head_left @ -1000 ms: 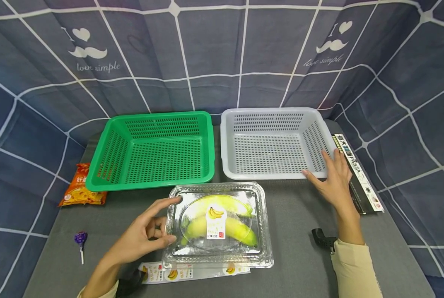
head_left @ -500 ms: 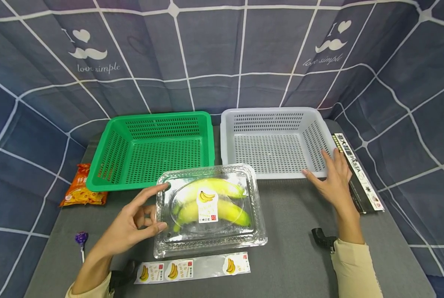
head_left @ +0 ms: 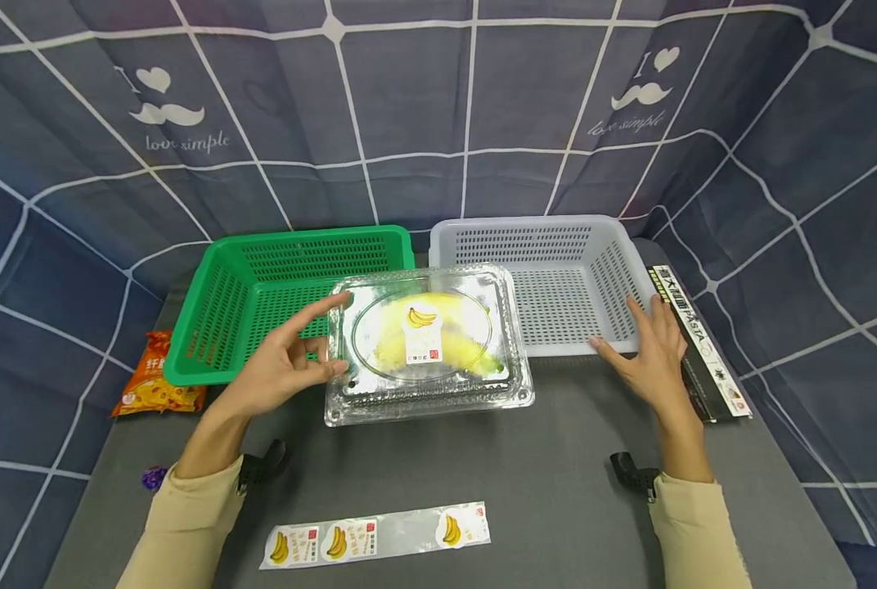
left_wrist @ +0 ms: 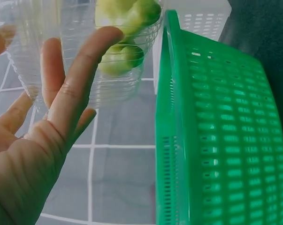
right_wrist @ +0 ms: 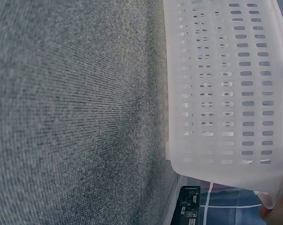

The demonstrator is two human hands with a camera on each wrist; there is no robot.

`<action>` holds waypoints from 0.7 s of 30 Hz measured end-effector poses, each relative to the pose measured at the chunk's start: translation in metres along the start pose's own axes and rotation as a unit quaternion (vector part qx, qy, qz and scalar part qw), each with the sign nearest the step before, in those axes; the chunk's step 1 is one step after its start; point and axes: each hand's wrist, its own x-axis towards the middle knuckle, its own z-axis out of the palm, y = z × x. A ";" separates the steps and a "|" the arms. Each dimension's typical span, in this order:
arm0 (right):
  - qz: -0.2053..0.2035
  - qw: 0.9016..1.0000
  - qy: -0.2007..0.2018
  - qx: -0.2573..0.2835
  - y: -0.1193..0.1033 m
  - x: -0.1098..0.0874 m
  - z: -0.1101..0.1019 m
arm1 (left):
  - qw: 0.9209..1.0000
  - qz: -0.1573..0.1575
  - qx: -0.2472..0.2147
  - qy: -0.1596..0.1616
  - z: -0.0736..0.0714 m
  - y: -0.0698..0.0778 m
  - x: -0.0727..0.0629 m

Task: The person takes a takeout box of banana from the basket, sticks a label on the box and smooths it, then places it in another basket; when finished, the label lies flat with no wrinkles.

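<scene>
My left hand (head_left: 280, 368) grips the left edge of a clear plastic clamshell box (head_left: 514, 348), thumb and index finger on its lid. Two yellow-green bananas (head_left: 394, 339) lie inside under a banana sticker (head_left: 424, 334). The box is held up, overlapping the front of both baskets in the head view. In the left wrist view, the banana ends (left_wrist: 115, 65) show through the clear wall beside my fingers. My right hand (head_left: 655, 360) rests at the front right corner of the light grey basket (head_left: 556, 350), thumb on its front rim and fingers along its side.
A green basket (head_left: 188, 378) stands left of the grey one. An orange snack bag (head_left: 162, 384) lies beside it, and a black pasta box (head_left: 703, 352) at far right. A strip of banana stickers (head_left: 402, 532) lies in front. My left sleeve partly hides a purple lollipop (head_left: 154, 478).
My left hand has raised the banana box and carried it away from me, toward the baskets, uncovering the sticker strip. The right hand keeps its place at the grey basket's corner.
</scene>
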 end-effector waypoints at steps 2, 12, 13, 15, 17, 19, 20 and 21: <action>-0.001 1.000 0.001 0.003 -0.001 0.000 -0.001 | 1.000 -0.014 0.012 0.004 -0.001 -0.002 0.011; 0.010 1.000 -0.004 0.003 -0.002 -0.002 -0.001 | 0.999 -0.038 0.016 0.015 -0.006 -0.016 0.049; 0.010 1.000 -0.004 0.004 -0.001 -0.002 -0.001 | 0.999 -0.040 0.012 0.015 -0.007 -0.017 0.051; 0.011 1.000 -0.004 0.004 0.000 -0.001 0.000 | 0.999 -0.044 0.004 0.016 -0.007 -0.018 0.056; 0.011 1.000 -0.003 0.004 0.000 -0.001 0.000 | 0.999 -0.050 -0.003 0.016 -0.007 -0.017 0.059; 0.009 1.000 -0.001 0.005 0.000 -0.001 0.001 | 0.998 -0.054 -0.001 0.016 -0.007 -0.017 0.063; 0.008 1.000 0.000 0.005 0.000 -0.001 0.001 | 0.998 -0.055 0.002 0.015 -0.007 -0.016 0.064; 0.008 1.000 0.000 0.005 0.000 -0.001 0.000 | 0.998 -0.056 0.005 0.015 -0.006 -0.015 0.066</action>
